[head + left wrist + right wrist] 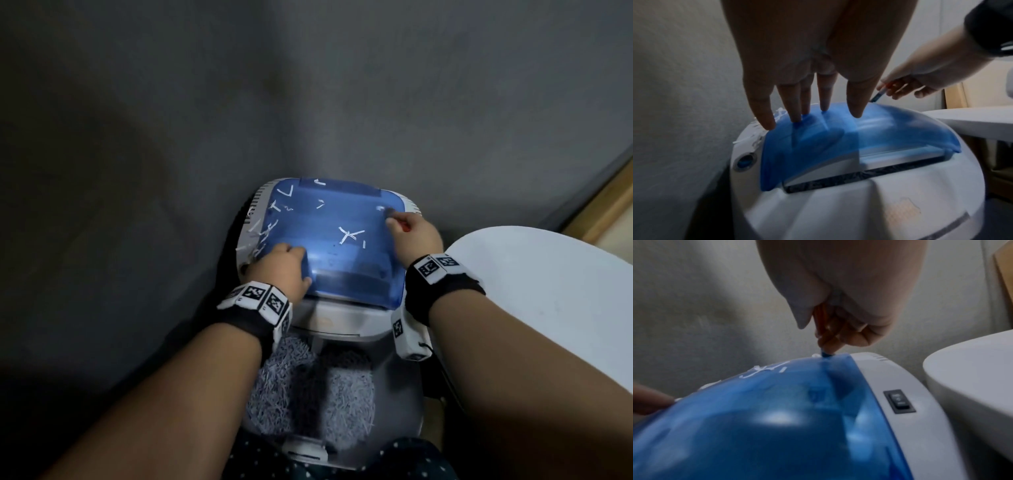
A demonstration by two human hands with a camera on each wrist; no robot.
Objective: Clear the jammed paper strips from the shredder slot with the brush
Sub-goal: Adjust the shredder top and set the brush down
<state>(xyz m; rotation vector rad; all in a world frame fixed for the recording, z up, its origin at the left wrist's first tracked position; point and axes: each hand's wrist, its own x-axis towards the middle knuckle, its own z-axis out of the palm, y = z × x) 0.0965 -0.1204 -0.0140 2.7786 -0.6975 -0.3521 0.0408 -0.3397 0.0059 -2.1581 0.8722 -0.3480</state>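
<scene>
My left hand (279,270) lies flat on the near-left corner of the blue cover (334,240), fingers (795,104) straight and spread, tips pressing down to steady the shredder (838,203). My right hand (416,236) pinches the brush (878,95), a thin red-and-blue stick, between thumb and curled fingers, its tip touching the cover's far-right edge. Loose white strips (349,235) lie scattered over the cover, thickest at the left rim. The slot (859,174) itself sits lower, at the front, dark and well apart from the brush. To do this well, I think I should keep the left hand's weight steady so the head does not rock, hold the brush low on its shaft for control, and sweep in short strokes toward one side rather than flicking. Whether paper is still lodged in the slot, I cannot tell.
</scene>
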